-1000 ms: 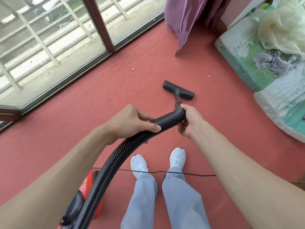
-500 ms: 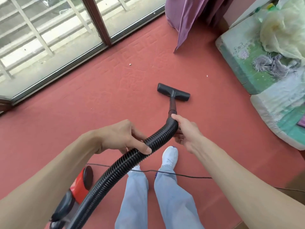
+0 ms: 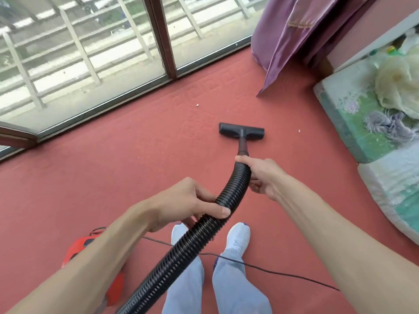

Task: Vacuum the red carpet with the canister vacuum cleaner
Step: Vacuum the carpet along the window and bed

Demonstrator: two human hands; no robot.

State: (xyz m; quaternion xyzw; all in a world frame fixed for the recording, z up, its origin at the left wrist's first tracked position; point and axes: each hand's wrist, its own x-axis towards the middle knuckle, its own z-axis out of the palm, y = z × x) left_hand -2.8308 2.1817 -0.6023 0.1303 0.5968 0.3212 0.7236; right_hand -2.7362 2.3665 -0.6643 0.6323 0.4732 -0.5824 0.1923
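Note:
A black ribbed vacuum hose (image 3: 181,252) runs from bottom centre up to a short tube and a flat black floor nozzle (image 3: 241,131) lying on the red carpet (image 3: 113,173). My left hand (image 3: 192,205) grips the hose at mid-length. My right hand (image 3: 260,175) grips its upper end just behind the tube. The red canister (image 3: 77,245) sits at lower left, mostly hidden by my left forearm. Two white crumbs lie on the carpet, one (image 3: 197,105) beyond the nozzle to the left and one (image 3: 299,130) to its right.
Glass doors with a brown frame (image 3: 163,41) line the far left. A purple curtain (image 3: 294,35) hangs at the top right. Mattresses with bedding (image 3: 353,123) lie along the right. A thin black power cord (image 3: 272,270) crosses the carpet over my white shoes.
The nozzle has slid forward and to the right, away from my feet, and now lies squarer to me. Both hands kept their grip on the hose.

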